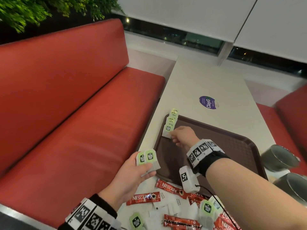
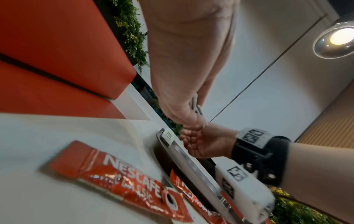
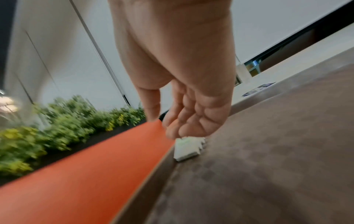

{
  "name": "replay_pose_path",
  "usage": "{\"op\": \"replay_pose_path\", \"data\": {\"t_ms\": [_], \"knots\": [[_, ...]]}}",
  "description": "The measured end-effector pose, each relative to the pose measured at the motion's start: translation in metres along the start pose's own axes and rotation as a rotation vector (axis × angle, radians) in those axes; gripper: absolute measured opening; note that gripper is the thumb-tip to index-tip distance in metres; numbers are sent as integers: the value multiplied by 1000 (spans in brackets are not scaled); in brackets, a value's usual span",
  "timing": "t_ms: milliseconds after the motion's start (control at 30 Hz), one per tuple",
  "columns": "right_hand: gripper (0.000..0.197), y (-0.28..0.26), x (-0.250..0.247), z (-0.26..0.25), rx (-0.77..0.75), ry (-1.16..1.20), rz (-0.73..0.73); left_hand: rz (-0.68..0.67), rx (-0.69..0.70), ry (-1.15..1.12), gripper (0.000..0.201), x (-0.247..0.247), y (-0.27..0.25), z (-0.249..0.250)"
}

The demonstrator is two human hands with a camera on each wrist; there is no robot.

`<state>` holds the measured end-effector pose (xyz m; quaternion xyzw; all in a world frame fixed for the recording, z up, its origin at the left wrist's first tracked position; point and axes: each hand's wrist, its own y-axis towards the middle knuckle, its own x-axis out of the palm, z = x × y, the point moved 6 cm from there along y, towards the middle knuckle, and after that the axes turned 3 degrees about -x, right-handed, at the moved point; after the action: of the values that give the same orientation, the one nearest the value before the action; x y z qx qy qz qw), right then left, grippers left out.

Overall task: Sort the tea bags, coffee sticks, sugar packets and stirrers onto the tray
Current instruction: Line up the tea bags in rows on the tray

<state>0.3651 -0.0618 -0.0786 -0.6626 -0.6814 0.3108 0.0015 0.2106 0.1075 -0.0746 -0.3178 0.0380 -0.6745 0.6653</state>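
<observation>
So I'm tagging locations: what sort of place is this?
Probably a cafe or canteen booth: a red padded bench beside a long pale table, a brown serving tray, and coffee sticks.

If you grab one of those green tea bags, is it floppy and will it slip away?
Probably floppy: the tea bags in the left hand bend and splay under the thumb. Likely very light, since that hand pinches two at once. They seem apt to tip: the row on the tray leans on its edge, and the right hand touches the nearest one.
</observation>
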Motion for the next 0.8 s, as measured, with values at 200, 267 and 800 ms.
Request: {"op": "replay_pose_path", "data": {"t_ms": [200,267,800], "knots": [[16,-84,25,-9,-219,-320,-595,-9,8,-3,25,7,4,2],[8,-91,28,-7,-285,-361,-547,-19,6,8,25,12,4,1],[21,-1,6,24,55,26,18,-28,-84,-52,55,4,-1,-8]]}}
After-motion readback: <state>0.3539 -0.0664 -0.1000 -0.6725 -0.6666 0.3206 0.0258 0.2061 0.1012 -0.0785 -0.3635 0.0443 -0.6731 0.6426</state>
